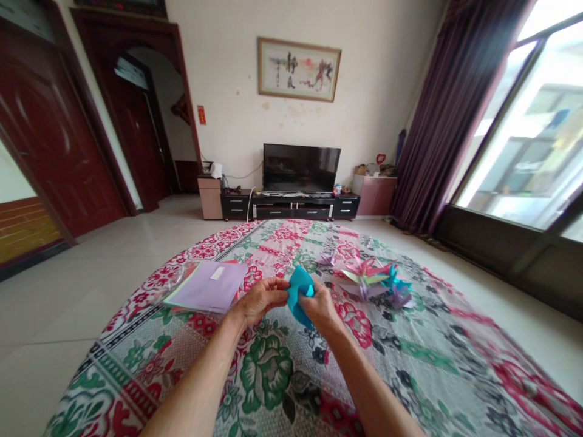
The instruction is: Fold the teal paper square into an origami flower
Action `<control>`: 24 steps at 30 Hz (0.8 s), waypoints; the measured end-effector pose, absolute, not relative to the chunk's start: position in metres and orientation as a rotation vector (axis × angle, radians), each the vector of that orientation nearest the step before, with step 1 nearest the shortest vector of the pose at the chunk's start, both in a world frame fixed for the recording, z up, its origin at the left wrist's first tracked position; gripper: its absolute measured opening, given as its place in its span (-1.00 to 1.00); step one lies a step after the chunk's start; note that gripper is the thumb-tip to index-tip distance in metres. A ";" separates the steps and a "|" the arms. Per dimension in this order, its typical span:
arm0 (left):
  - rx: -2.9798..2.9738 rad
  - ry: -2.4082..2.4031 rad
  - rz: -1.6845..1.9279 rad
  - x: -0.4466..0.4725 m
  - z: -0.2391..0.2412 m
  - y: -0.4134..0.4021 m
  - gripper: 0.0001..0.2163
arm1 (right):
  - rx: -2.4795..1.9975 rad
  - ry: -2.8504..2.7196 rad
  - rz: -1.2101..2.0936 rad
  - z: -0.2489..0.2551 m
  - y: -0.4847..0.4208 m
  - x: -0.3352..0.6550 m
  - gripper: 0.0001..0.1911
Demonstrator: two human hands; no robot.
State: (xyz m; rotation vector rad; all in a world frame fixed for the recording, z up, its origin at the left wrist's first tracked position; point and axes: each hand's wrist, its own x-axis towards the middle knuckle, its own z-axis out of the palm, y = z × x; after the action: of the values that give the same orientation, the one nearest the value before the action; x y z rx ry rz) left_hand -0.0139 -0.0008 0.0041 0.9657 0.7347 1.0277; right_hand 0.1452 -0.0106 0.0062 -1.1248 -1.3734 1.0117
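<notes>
A partly folded piece of blue paper [299,284] is held up over the table, between my two hands. My left hand [266,296] pinches its left edge with thumb and fingers. On the other side, my right hand [321,306] is closed on the paper, its thumb pressed near a curled flap. A stack of coloured paper sheets [204,288], lavender on top, lies to the left of my left hand. Beyond my right hand sits a group of folded paper cranes [364,291] in pink, pale green, purple and blue.
A floral cloth [268,370] covers the round table. A small purple folded piece [327,260] lies at the far side. Past the table stand a television [300,169] and a low black cabinet [277,209]. A dark curtain [437,121] hangs by the window at right.
</notes>
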 end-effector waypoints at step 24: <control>1.116 0.831 1.017 -0.014 0.013 -0.003 -0.67 | -1.111 -1.345 1.045 0.015 -0.015 0.143 -0.83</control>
State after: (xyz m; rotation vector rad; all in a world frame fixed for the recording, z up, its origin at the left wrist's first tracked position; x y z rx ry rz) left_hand -0.0138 -0.0032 0.0130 1.1162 0.8313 1.0167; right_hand 0.1434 -0.0153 0.0155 -1.1107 -1.3448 1.0451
